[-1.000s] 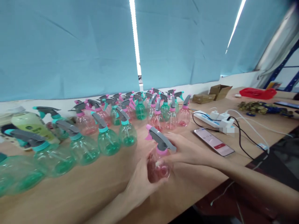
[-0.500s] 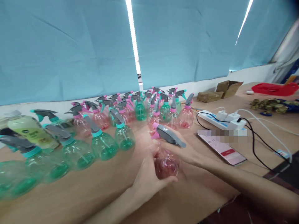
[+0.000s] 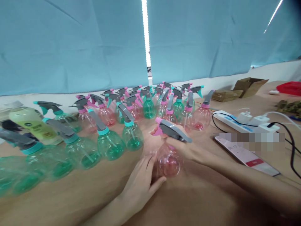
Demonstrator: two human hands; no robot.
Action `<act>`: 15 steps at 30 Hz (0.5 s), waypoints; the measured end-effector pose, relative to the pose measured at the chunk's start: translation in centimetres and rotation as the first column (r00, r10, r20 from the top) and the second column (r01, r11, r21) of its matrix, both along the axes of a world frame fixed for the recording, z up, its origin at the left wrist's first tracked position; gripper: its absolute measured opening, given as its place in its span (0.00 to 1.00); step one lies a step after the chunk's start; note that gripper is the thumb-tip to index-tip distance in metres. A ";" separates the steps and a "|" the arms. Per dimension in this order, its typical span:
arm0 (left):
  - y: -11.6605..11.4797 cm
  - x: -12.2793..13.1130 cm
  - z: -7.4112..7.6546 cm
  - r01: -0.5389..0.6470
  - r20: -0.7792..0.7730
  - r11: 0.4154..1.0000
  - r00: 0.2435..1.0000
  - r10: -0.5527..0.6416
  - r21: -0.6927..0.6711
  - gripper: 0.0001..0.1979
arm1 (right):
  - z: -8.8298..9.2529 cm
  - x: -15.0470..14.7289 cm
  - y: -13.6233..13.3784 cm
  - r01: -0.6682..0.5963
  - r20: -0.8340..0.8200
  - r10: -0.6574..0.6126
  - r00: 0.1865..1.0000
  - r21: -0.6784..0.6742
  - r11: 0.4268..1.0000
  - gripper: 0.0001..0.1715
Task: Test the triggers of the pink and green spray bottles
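A clear pink spray bottle with a grey and pink trigger head stands on the table in front of me. My right hand grips it around the neck below the trigger head, its fingers partly hidden behind that head. At the bottle's left side, my left hand is open, fingers stretched and thumb apart; whether it touches the bottle I cannot tell. A row of green spray bottles runs to the left. Behind it, several pink and green spray bottles stand in a close group.
On the right lie a phone and a white power strip with chargers and cables. Cardboard boxes and a red tray are farther back. A yellow-green labelled bottle stands at far left, before a blue curtain.
My left hand has loosened from the pink bottle and drawn away to the left. The right hand keeps its grip at the neck. The view has turned slightly left.
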State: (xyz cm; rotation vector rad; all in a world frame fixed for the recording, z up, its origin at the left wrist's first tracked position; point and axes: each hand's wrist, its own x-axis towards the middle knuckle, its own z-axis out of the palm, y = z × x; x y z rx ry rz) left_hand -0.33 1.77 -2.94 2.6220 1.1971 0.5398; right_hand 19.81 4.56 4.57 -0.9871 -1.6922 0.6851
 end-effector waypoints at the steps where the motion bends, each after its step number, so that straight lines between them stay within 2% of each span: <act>1: 0.0 -0.2 -0.3 -0.003 -0.024 0.999 1.000 0.004 0.035 0.31 | 0.2 -0.1 0.0 -0.005 0.003 0.005 1.000 0.005 1.000 0.04; 4: -0.1 -0.3 -0.7 0.012 -0.065 0.994 0.998 -0.005 0.108 0.29 | 1.2 -0.5 -0.4 0.009 0.021 -0.009 1.000 -0.016 1.000 0.03; 8: -0.1 -0.1 -0.6 0.027 -0.093 0.991 0.996 -0.015 0.131 0.28 | 2.4 -0.7 -0.9 0.023 0.033 -0.022 0.999 -0.043 0.999 0.05; 15: -0.2 -0.1 -0.6 0.022 -0.049 0.991 0.999 -0.016 0.132 0.27 | 2.5 -0.9 -0.9 0.004 0.036 -0.003 0.999 -0.032 0.999 0.02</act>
